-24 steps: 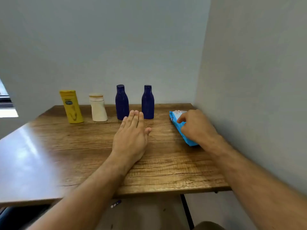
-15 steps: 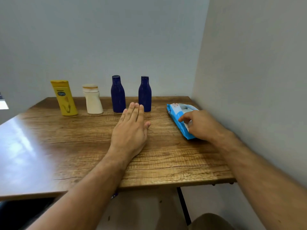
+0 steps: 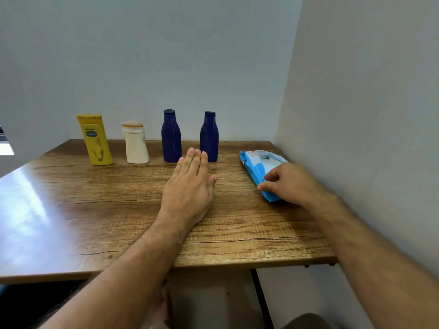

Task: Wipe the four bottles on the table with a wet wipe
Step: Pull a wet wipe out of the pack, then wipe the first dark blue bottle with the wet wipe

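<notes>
The blue wet-wipe pack (image 3: 257,168), long axis running from centre right toward the top of the frame, is being pinched by the right hand (image 3: 292,184), while the flat, empty left hand (image 3: 190,188) is being rested below the four bottles (image 3: 171,136).

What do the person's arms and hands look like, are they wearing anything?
Both forearms are bare, with no sleeves in view. The left hand and right hand wear no gloves, rings, watch or bands that show. Fine hair shows on the forearms.
</notes>
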The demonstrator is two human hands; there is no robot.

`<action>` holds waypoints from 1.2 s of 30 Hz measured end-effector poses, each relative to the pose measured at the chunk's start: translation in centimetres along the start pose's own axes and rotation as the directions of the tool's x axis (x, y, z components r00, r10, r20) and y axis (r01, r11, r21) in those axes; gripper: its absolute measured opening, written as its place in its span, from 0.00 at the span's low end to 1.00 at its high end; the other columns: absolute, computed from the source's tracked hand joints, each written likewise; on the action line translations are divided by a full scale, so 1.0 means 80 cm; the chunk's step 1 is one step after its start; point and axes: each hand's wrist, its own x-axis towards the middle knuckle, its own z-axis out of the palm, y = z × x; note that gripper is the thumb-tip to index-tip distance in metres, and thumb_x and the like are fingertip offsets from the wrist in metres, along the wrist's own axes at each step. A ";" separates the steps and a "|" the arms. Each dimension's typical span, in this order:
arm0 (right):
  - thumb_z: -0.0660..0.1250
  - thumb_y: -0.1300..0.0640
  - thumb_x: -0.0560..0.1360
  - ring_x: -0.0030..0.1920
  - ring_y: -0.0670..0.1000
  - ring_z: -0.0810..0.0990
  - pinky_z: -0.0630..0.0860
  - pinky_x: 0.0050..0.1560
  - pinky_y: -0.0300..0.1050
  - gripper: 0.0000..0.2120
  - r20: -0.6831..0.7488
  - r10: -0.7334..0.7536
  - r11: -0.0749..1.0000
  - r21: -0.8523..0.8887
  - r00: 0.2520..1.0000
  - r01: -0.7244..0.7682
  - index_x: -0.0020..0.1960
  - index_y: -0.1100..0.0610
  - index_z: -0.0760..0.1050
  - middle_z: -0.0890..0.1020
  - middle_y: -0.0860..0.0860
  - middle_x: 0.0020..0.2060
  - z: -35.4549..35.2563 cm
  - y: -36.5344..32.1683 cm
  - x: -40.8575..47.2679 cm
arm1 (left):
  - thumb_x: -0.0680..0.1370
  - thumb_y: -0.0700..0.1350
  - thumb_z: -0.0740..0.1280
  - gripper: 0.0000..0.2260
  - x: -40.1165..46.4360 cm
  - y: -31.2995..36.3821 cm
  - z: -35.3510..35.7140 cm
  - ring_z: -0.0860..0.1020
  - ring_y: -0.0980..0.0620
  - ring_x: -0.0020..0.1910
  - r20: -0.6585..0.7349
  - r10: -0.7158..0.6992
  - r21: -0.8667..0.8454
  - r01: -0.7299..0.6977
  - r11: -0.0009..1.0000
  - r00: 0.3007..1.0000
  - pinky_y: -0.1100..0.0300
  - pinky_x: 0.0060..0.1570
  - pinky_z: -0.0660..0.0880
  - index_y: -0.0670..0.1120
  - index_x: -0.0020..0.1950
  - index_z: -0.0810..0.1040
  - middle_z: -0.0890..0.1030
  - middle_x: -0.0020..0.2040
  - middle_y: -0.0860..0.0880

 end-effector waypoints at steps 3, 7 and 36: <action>0.73 0.49 0.75 0.56 0.47 0.76 0.70 0.48 0.40 0.17 0.013 0.063 0.993 0.099 0.998 -0.064 0.63 0.52 0.81 0.81 0.50 0.61 -0.002 -0.003 0.007 | 0.85 0.57 0.43 0.29 -0.002 0.001 0.000 0.42 0.50 0.82 0.001 -0.007 -0.009 0.007 1.000 1.000 0.56 0.78 0.37 0.43 0.82 0.45 0.47 0.83 0.45; 0.70 0.57 0.77 0.61 0.52 0.76 0.73 0.51 0.43 0.15 -0.054 0.135 0.988 0.085 0.989 -0.130 0.64 0.52 0.81 0.78 0.53 0.66 -0.006 -0.013 0.013 | 0.86 0.57 0.42 0.29 -0.001 0.001 0.001 0.41 0.51 0.82 0.018 -0.027 -0.014 0.028 1.000 0.999 0.56 0.77 0.37 0.44 0.83 0.45 0.46 0.83 0.45; 0.62 0.57 0.82 0.51 0.45 0.74 0.65 0.39 0.26 0.11 -0.487 0.391 0.612 0.772 0.781 0.174 0.63 0.54 0.75 0.81 0.51 0.59 0.064 -0.132 0.141 | 0.80 0.49 0.67 0.37 0.098 -0.006 -0.004 0.56 0.55 0.79 -0.192 -0.215 -0.515 0.088 0.853 0.958 0.66 0.68 0.52 0.49 0.82 0.49 0.57 0.82 0.52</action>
